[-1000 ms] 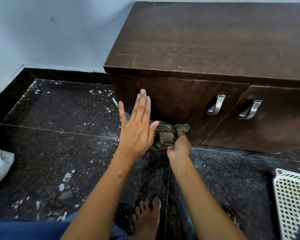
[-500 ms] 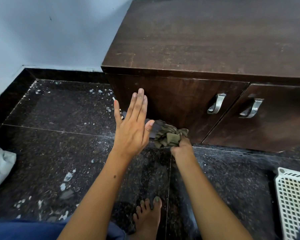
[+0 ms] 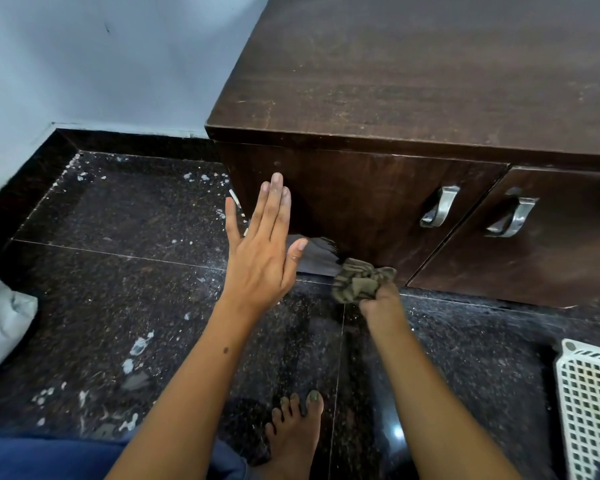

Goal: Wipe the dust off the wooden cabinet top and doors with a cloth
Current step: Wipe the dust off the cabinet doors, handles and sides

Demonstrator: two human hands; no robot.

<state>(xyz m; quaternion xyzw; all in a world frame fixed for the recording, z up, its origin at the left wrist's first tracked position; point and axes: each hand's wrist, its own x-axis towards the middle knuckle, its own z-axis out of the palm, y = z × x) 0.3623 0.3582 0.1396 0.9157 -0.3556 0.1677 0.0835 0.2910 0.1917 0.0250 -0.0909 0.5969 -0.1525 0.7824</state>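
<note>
A dark wooden cabinet (image 3: 413, 81) fills the upper right, its top scratched and dusty. My right hand (image 3: 378, 301) grips a bunched olive-green cloth (image 3: 359, 280) against the bottom edge of the left door (image 3: 361, 195). My left hand (image 3: 262, 251) is held flat with straight fingers in front of the cabinet's left front corner; whether it touches the wood I cannot tell. The right door (image 3: 541, 244) stands slightly ajar. Each door has a curved metal handle, the left handle (image 3: 439, 206) and the right handle (image 3: 511, 217).
The black speckled stone floor (image 3: 118, 271) carries white paint flecks. A white perforated plastic basket (image 3: 593, 414) lies at the right edge. A white bag (image 3: 0, 317) sits at the left edge. My bare foot (image 3: 293, 431) rests below the hands. A pale wall (image 3: 101, 57) is behind.
My right hand has shifted the cloth a little down and right along the door's bottom edge. My left hand stayed flat and drifted slightly left.
</note>
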